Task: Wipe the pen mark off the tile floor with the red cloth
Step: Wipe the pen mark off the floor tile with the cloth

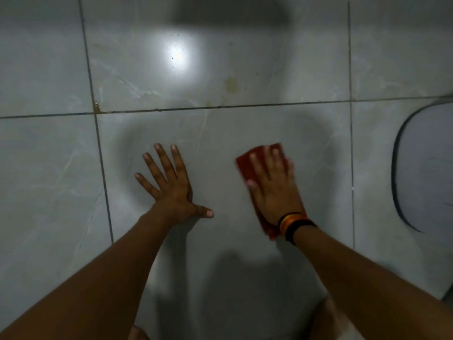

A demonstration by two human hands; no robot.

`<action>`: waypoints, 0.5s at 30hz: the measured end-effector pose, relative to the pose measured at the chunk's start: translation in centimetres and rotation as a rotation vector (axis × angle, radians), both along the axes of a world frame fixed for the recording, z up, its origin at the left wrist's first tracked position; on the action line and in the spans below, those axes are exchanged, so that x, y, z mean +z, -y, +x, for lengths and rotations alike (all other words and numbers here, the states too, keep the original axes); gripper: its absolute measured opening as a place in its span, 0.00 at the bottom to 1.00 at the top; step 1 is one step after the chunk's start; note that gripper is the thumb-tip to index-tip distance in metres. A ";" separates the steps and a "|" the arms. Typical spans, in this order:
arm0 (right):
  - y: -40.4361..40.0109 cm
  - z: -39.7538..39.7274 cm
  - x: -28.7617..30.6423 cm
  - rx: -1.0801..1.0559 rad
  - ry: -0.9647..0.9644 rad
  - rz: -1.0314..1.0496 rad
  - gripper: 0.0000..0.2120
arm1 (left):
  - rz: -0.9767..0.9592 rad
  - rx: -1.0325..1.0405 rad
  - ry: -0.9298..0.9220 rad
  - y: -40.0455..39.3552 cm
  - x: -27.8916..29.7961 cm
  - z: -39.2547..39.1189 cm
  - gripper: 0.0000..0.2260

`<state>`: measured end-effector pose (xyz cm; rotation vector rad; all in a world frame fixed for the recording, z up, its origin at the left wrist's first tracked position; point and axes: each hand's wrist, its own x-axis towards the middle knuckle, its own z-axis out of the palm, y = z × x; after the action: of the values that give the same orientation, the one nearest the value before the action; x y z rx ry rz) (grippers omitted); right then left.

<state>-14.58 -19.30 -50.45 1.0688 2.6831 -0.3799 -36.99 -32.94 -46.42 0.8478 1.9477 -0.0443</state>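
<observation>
My right hand (273, 185) lies flat on the red cloth (246, 164) and presses it against the grey tile floor (220, 148). The cloth shows past my fingertips, at the left of my palm and under my wrist, which wears coloured bands. The hand looks slightly blurred. My left hand (171, 182) rests flat on the same tile to the left, fingers spread, holding nothing. No pen mark shows on the tile around the cloth; whatever lies under the cloth is hidden.
Dark grout lines (220, 107) divide the floor into large tiles. A yellowish stain (231, 85) sits on the tile beyond. A bright light reflection (177, 56) glares further away. A pale rounded object with a dark rim (426, 168) lies at the right edge.
</observation>
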 end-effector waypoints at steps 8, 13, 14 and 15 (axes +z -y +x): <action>-11.0 -19.3 -1.1 -0.459 -0.090 0.104 0.30 | -0.037 -0.009 0.011 0.0 -0.9 -0.1 0.82; -1.7 -14.6 0.2 0.386 -0.099 -0.027 0.29 | -0.039 0.003 0.037 -0.3 0.1 -0.3 0.81; -1.6 -11.6 0.4 0.382 -0.074 -0.062 0.30 | -0.040 0.001 0.036 -0.4 0.2 -0.3 0.81; -2.4 -9.0 0.5 0.309 -0.048 -0.074 0.30 | -0.047 0.008 0.040 -0.5 0.4 -0.3 0.81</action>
<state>-23.56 -16.92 -49.98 0.6167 2.7910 -0.4462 -37.29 -32.49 -46.07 0.8045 1.9050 -0.0672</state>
